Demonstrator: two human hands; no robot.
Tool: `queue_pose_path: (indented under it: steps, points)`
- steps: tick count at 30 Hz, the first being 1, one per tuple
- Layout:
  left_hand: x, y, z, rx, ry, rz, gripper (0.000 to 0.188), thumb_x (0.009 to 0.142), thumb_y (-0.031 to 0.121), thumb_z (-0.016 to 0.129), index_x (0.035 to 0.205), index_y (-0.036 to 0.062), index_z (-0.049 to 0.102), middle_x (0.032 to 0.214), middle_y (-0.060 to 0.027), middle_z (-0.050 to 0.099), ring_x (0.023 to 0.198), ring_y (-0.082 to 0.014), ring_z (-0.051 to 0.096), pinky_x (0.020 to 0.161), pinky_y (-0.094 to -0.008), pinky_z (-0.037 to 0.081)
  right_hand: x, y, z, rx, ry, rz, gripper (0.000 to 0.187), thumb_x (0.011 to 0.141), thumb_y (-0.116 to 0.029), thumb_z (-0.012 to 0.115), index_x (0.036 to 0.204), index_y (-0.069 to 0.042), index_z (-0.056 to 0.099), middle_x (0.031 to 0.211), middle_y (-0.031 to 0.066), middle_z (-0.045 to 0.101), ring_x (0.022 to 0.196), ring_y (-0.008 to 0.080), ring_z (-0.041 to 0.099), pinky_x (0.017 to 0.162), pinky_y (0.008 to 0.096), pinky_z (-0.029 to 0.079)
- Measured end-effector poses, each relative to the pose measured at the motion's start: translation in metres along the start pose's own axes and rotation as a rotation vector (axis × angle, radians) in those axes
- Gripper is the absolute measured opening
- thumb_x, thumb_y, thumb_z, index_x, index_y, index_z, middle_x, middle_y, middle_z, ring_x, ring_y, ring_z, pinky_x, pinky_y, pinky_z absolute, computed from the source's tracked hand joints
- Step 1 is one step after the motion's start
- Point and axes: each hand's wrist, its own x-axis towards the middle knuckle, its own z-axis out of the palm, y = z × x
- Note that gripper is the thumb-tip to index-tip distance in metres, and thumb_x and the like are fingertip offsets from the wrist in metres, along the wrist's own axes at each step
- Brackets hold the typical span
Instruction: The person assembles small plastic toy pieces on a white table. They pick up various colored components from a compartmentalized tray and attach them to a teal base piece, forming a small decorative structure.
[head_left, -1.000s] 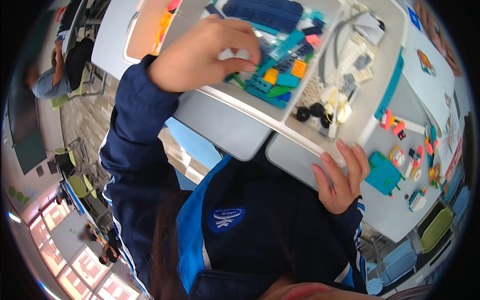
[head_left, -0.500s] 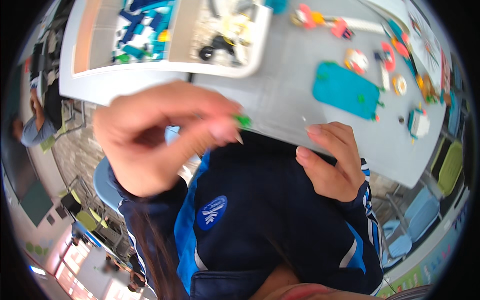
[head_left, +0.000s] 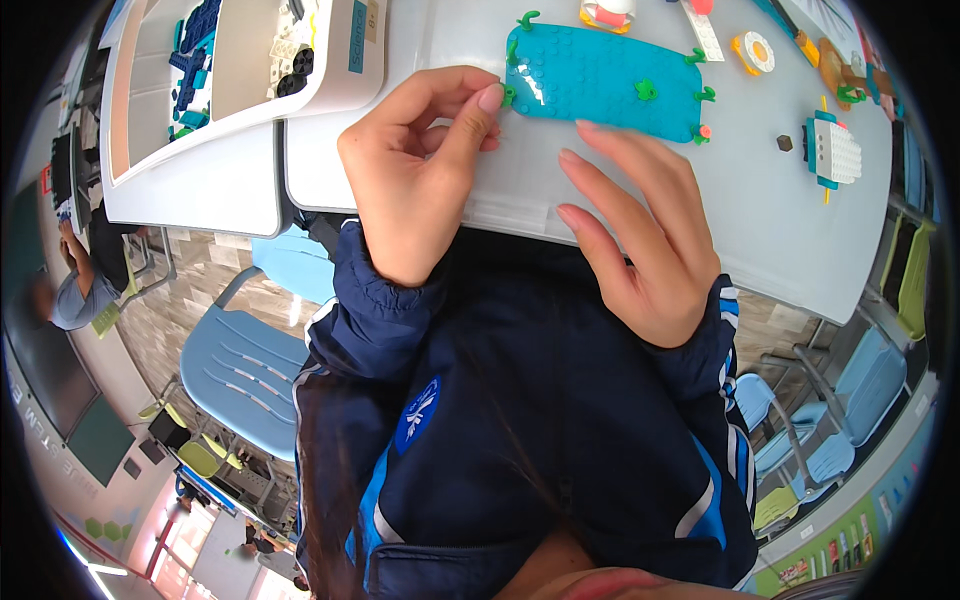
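Note:
A teal studded building plate (head_left: 590, 85) with rounded corners lies on the table. Small green plant pieces stick out at its corners, and another green piece (head_left: 647, 90) sits on its studs. My left hand (head_left: 425, 165) is at the plate's near left corner, thumb and forefinger pinched on a small green plant piece (head_left: 508, 96), mostly hidden by the fingertips. Whether that piece is pressed onto the plate I cannot tell. My right hand (head_left: 645, 235) hovers by the plate's near edge, fingers spread and holding nothing.
A white sorting tray (head_left: 335, 110) with blue, white and black bricks stands at the left. Right of the plate lie a white-and-teal brick build (head_left: 835, 150), a small dark piece (head_left: 784, 143) and a round white-and-yellow piece (head_left: 753, 53). A blue chair (head_left: 250, 370) stands at lower left.
My left hand has carried the green plant piece up to the plate's left corner. My right hand has moved nearer the plate. The head view has shifted, so the plate appears closer.

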Motion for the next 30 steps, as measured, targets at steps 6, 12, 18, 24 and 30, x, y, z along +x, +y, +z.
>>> queue_pose_path:
  steps: [6, 12, 18, 24, 30]
  points:
    - [0.006, 0.0, -0.001, 0.07, -0.034, -0.01, 0.009, 0.089, -0.004, 0.068, 0.098, -0.0058, 0.07, 0.083, -0.0075, 0.07, 0.069, -0.009, 0.063, 0.061, -0.0203, 0.052, 0.007, 0.013, 0.014, -0.022, -0.018, 0.024, 0.05, 0.069, 0.003, 0.077, 0.117, -0.001, 0.066, 0.122, 0.0148, 0.06, 0.108, 0.0345, 0.059, 0.089, 0.0426, 0.051]
    - [0.006, 0.0, -0.002, 0.104, -0.042, -0.012, 0.011, 0.087, -0.005, 0.068, 0.098, -0.0063, 0.071, 0.084, -0.0082, 0.071, 0.07, -0.0102, 0.065, 0.062, -0.0209, 0.053, 0.01, 0.009, 0.015, -0.033, -0.09, 0.149, 0.047, 0.076, -0.003, 0.076, 0.122, -0.007, 0.068, 0.127, 0.0093, 0.062, 0.114, 0.0307, 0.056, 0.096, 0.0395, 0.047]
    - [0.008, 0.005, 0.001, 0.175, -0.032, -0.008, 0.011, 0.086, -0.005, 0.071, 0.097, -0.0085, 0.071, 0.087, -0.0092, 0.071, 0.071, -0.0116, 0.065, 0.062, -0.0221, 0.054, 0.016, 0.002, 0.013, -0.12, -0.21, 0.223, 0.055, 0.077, -0.016, 0.076, 0.13, -0.016, 0.066, 0.128, 0.006, 0.057, 0.11, 0.0291, 0.049, 0.095, 0.0386, 0.044]
    - [0.011, 0.006, -0.001, 0.165, -0.075, -0.023, 0.011, 0.086, -0.006, 0.071, 0.096, -0.0087, 0.071, 0.086, -0.0097, 0.071, 0.07, -0.0118, 0.065, 0.062, -0.0214, 0.053, 0.014, 0.004, 0.017, -0.176, -0.186, 0.201, 0.057, 0.074, -0.019, 0.077, 0.13, -0.017, 0.066, 0.128, 0.0052, 0.056, 0.11, 0.0288, 0.048, 0.094, 0.0387, 0.044]
    - [0.008, -0.001, 0.001, 0.303, -0.001, 0.103, 0.009, 0.082, -0.004, 0.072, 0.091, -0.0027, 0.072, 0.081, -0.0082, 0.072, 0.066, -0.0119, 0.067, 0.061, -0.0242, 0.055, 0.012, 0.001, 0.023, -0.247, -0.172, 0.175, 0.062, 0.069, -0.014, 0.079, 0.129, -0.017, 0.066, 0.127, 0.0049, 0.056, 0.106, 0.0273, 0.051, 0.09, 0.037, 0.047]
